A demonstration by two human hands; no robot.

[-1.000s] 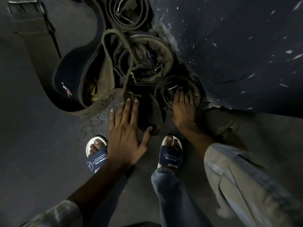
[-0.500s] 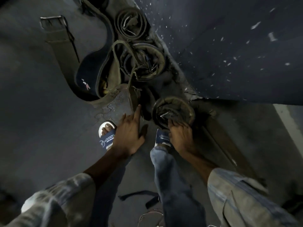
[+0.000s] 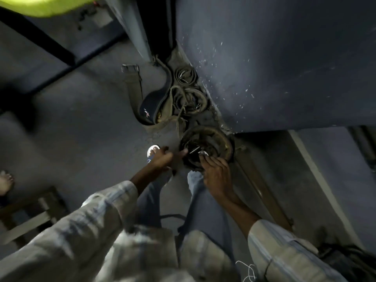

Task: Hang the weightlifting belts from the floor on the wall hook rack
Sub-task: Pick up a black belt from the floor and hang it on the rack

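Nearest the camera, two pale striped sleeves reach down and forward over blue-jeaned legs. The right hand has its fingers curled down into the near edge of a coiled belt, gripping it where a bright metal buckle prong shows; the knuckles face up and the fingertips are hidden inside the coil. The left hand sits just beside it on the left, loosely curled, with one finger stretched out to the coil's near left rim; whether it truly pinches the leather or only touches it I cannot tell in the dim, blurred light. The coiled belt is wound into a round roll, its open face turned up toward the camera, at the foot of the dark blue wall and just ahead of the person's feet; a white-soled sandal peeks out beside the left hand. Farther along the wall's base lie more belts on the grey floor: a tangled pair of rolls, a small tight roll beyond them, and a wide dark padded belt bent in a curve, its long strap running away to a buckle end.
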